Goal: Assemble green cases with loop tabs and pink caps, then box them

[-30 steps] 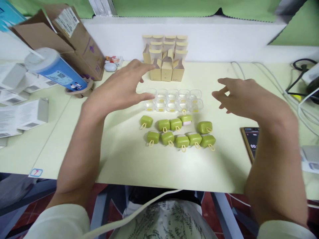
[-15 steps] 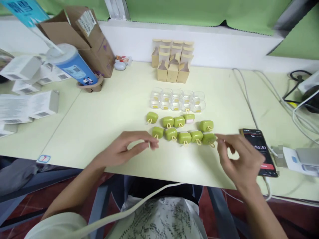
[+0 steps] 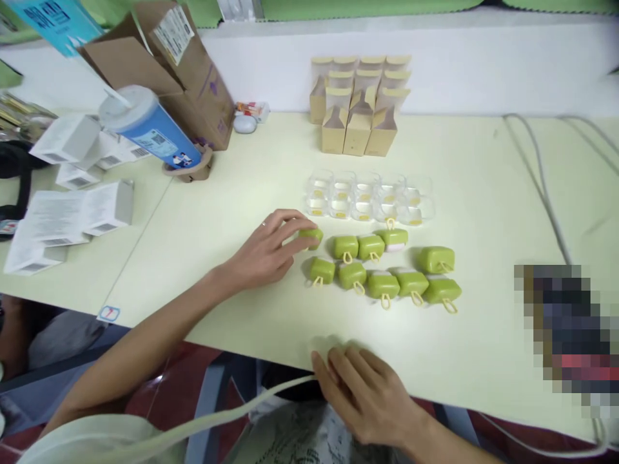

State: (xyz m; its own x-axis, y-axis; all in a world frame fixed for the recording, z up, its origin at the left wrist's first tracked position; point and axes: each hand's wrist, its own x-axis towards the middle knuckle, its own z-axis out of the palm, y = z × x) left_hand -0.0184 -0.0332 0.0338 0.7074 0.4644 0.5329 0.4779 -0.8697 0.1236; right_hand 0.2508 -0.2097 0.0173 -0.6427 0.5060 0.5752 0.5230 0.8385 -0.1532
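Grasping stage, apparently: my left grip (image 3: 265,255) is closed about the leftmost back-row green case (image 3: 316,234) on the surface (image 3: 232,193), near the clear containers (image 3: 363,209); I cannot tell whether my right grip (image 3: 368,394) holds anything. Lifting calls for steady pressure.

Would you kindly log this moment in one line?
left hand: over leftmost far-row green case, grip unclear | right hand: at near table edge | clear containers: behind green cases
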